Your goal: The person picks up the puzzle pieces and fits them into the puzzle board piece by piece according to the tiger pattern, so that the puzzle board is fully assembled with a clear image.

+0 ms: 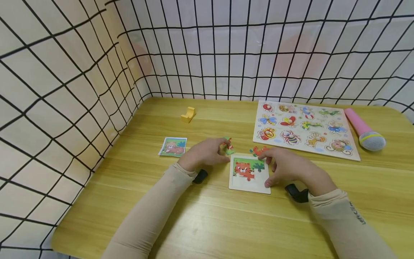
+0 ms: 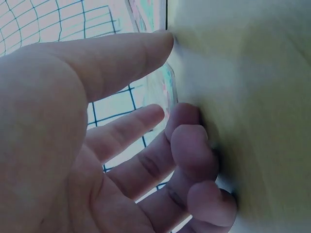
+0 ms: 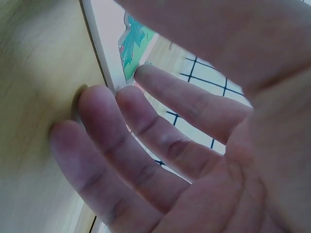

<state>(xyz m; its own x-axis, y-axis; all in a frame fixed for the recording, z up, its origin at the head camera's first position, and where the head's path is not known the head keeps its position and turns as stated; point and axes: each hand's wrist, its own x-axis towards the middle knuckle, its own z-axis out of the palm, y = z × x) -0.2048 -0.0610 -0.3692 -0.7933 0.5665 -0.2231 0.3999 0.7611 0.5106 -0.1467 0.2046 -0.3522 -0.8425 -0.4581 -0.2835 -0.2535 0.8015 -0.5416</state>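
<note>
A square puzzle board (image 1: 249, 187) lies in the middle of the table, partly filled with pieces showing an orange tiger and green leaves. At its right edge is my right hand (image 1: 289, 168), index fingertip at the upper corner and thumb at the lower right; in the right wrist view its fingers (image 3: 141, 177) extend loosely beside the board. My left hand (image 1: 207, 153) is left of the board, its index finger by loose green-and-red puzzle pieces (image 1: 230, 149). The left wrist view shows nothing between its thumb and bent fingers (image 2: 192, 150). An orange puzzle piece (image 1: 257, 150) lies just behind the board.
A tiger picture card (image 1: 173, 147) lies left of my left hand, with a small yellow block (image 1: 188, 114) farther back. An insect peg board (image 1: 305, 130) and a pink toy microphone (image 1: 364, 130) are at the back right. Black netting (image 1: 229, 54) borders the table's back and left.
</note>
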